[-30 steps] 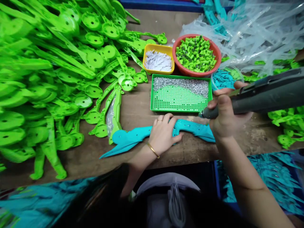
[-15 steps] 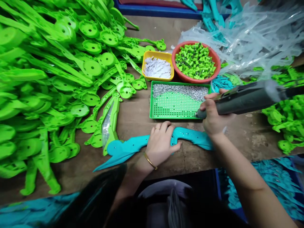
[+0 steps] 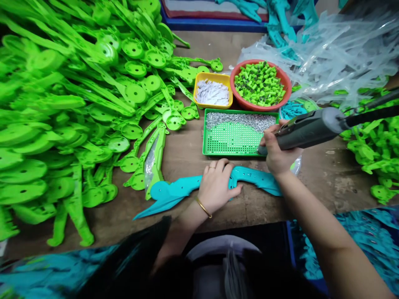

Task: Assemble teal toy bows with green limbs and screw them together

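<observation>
A long blue curved plastic part lies on the wooden bench in front of me. My left hand is closed over its middle, fingers on the far side and thumb on the near side. In my right hand is a dark grey electric screwdriver, held slanting with its tip down at the near right corner of a green perforated tray. Small silver screws fill the far part of that tray. Whether a screw sits on the tip cannot be made out.
Green plastic parts are heaped on the left. Behind the tray stand a yellow tray of white pieces and a red bowl of green pieces. Clear plastic parts lie far right. Blue parts fill a bin below the bench.
The whole view has shifted a little, so the things appear further right. The screwdriver tip stays at the tray corner, and my left hand keeps its place on the blue part.
</observation>
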A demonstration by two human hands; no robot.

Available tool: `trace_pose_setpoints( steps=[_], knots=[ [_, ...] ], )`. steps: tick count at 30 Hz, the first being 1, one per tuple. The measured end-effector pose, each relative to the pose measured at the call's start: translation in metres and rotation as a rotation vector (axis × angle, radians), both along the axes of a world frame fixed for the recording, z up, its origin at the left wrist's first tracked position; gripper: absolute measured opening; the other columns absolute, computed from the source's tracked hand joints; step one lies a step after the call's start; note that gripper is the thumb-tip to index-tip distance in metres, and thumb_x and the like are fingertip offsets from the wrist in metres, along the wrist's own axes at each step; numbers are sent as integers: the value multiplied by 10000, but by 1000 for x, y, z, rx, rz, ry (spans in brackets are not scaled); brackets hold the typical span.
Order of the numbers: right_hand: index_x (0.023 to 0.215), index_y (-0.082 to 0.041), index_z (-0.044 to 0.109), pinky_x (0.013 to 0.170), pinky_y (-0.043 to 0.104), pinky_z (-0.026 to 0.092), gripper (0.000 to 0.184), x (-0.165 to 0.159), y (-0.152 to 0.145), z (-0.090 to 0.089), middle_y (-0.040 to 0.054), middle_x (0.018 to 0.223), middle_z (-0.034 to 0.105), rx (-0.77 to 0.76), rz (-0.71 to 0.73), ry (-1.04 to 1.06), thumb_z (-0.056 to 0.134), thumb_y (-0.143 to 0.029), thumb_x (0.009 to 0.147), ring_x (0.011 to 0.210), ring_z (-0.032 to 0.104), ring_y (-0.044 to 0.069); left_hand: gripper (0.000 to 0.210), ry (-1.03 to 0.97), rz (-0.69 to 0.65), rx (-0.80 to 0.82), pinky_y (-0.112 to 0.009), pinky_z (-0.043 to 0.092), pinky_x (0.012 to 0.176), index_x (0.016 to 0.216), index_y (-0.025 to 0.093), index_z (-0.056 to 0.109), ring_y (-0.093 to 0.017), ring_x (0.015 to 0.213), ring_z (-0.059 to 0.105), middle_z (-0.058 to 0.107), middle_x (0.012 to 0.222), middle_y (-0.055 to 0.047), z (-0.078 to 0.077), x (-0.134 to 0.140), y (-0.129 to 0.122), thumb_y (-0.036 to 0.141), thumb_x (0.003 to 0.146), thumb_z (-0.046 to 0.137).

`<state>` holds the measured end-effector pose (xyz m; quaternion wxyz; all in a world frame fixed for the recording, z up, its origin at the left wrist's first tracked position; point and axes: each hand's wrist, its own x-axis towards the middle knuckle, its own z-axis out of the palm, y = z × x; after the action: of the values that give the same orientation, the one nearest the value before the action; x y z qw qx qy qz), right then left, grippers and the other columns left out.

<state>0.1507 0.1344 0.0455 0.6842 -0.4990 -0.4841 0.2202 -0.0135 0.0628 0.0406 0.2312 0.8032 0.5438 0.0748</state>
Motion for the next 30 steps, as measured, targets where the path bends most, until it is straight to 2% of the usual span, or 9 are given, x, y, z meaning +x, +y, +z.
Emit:
trace_pose_setpoints(
  steps=[8, 10, 13, 16, 18, 23, 27, 30],
  knots=[
    [881, -197, 604, 597, 294, 537, 278, 4, 1, -4, -27, 752, 670, 41, 50, 31, 774, -320, 698, 522, 581, 89, 486, 3, 17, 17, -439, 431, 961, 1184, 169, 579, -302, 1124, 501, 576, 1229, -94, 2, 1, -1, 437, 788, 663],
    [898, -208, 607, 570, 278, 531, 278, 6, 0, 3, -28, 783, 685, 63, 81, 46, 774, -317, 705, 514, 580, 83, 492, 9, 17, 24, -440, 433, 956, 1179, 172, 580, -299, 1109, 503, 577, 1223, -92, 1, 1, -1, 448, 781, 668],
    [953, -244, 612, 502, 248, 507, 274, 11, -8, 24, -44, 812, 689, 152, 109, 99, 761, -308, 734, 495, 577, 75, 487, 9, 2, 32, -435, 432, 949, 1157, 168, 583, -294, 1101, 501, 574, 1218, -96, 1, 2, 0, 465, 780, 665],
    [1018, -281, 626, 443, 229, 467, 273, 17, -26, 43, -53, 817, 686, 242, 116, 113, 738, -285, 769, 466, 552, 62, 474, -2, -1, 39, -428, 427, 940, 1154, 176, 579, -292, 1106, 495, 570, 1214, -96, 0, 2, 0, 464, 786, 659],
    [1041, -293, 627, 426, 231, 459, 285, 20, -43, 49, -52, 818, 677, 215, 129, 87, 733, -296, 776, 457, 538, 61, 487, -14, 9, 44, -424, 419, 941, 1172, 175, 568, -290, 1104, 494, 573, 1208, -96, -1, 2, 0, 456, 785, 662],
    [1097, -342, 605, 464, 251, 482, 355, 25, -75, 35, -46, 871, 656, 77, 191, 32, 740, -323, 769, 514, 549, 79, 557, -17, 11, 50, -420, 406, 951, 1223, 139, 523, -298, 1107, 492, 573, 1226, -108, -4, 2, -1, 454, 785, 661],
    [1120, -368, 612, 469, 276, 446, 393, 28, -77, 18, -47, 776, 599, 108, 232, -13, 750, -351, 752, 507, 519, 101, 562, -12, 8, 47, -417, 400, 965, 1230, 131, 520, -301, 1122, 489, 567, 1235, -107, -3, 2, -1, 452, 790, 661],
    [1150, -399, 578, 477, 282, 450, 427, 30, -76, 14, -52, 753, 567, 101, 255, -59, 741, -369, 756, 528, 528, 118, 536, -8, 11, 41, -417, 400, 965, 1206, 137, 533, -300, 1112, 493, 574, 1215, -108, -1, 3, 0, 448, 789, 664]
  ],
)
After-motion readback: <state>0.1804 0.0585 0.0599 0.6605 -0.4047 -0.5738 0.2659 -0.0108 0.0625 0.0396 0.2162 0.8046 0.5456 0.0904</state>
